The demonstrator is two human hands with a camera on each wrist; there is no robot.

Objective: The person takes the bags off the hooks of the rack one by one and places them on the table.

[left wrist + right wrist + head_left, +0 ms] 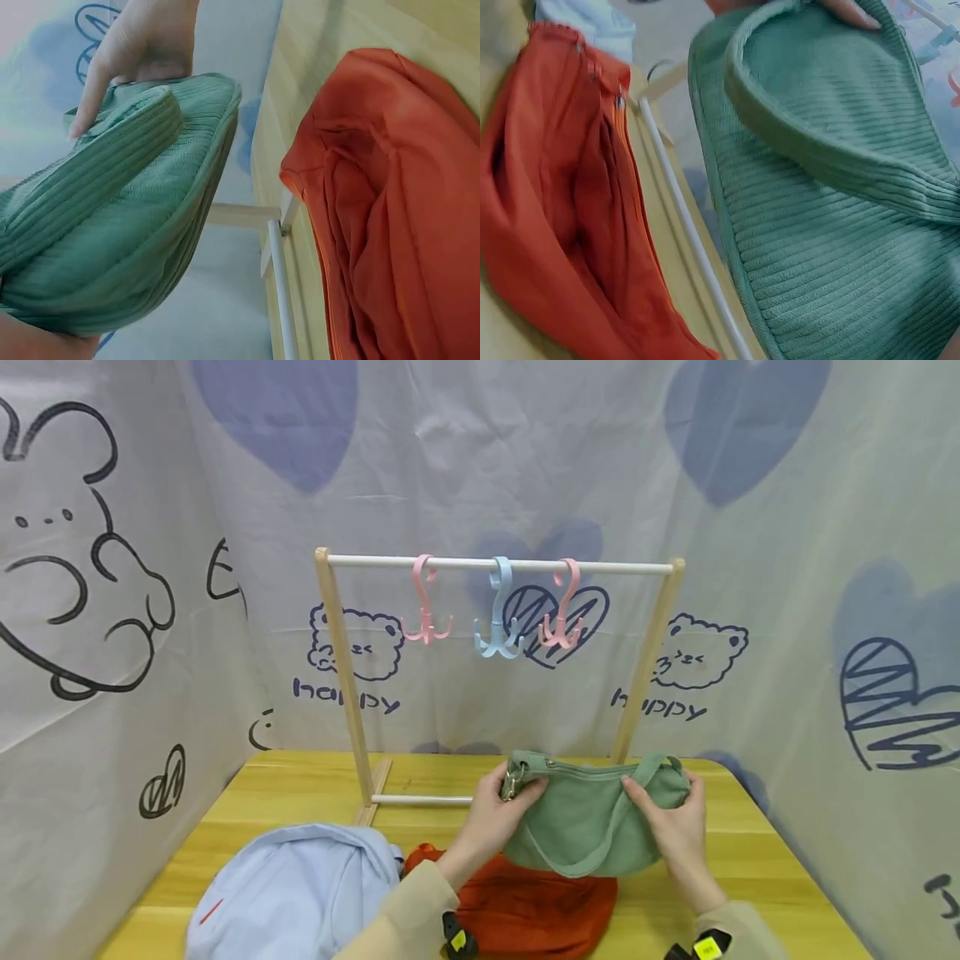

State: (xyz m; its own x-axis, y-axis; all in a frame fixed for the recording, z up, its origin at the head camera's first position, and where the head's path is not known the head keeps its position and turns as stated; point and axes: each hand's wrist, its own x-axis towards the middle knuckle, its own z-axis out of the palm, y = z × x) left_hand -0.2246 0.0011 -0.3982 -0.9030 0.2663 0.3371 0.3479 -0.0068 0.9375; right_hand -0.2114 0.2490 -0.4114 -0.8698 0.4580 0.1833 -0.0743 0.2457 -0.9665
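Both hands hold up a green corduroy handbag (577, 827) with a zipped top, over the table's right half. My left hand (498, 806) grips its left end beside a metal clasp (513, 779), thumb on the front. At the other end, my right hand (678, 827) pinches the top corner near the strap. The bag's strap (802, 142) droops across its front. Below it lies a red-orange bag (536, 910), crumpled on the tabletop, partly hidden by the left forearm. A light blue backpack (300, 885) lies left of that.
A wooden rack (345, 677) with a white top rail stands at the back of the yellow wood-grain table (300, 777). From its rail hang a left pink hook (426, 610), a blue hook (498, 618) and a right pink hook (562, 614). Printed cloth (480, 452) surrounds the table.
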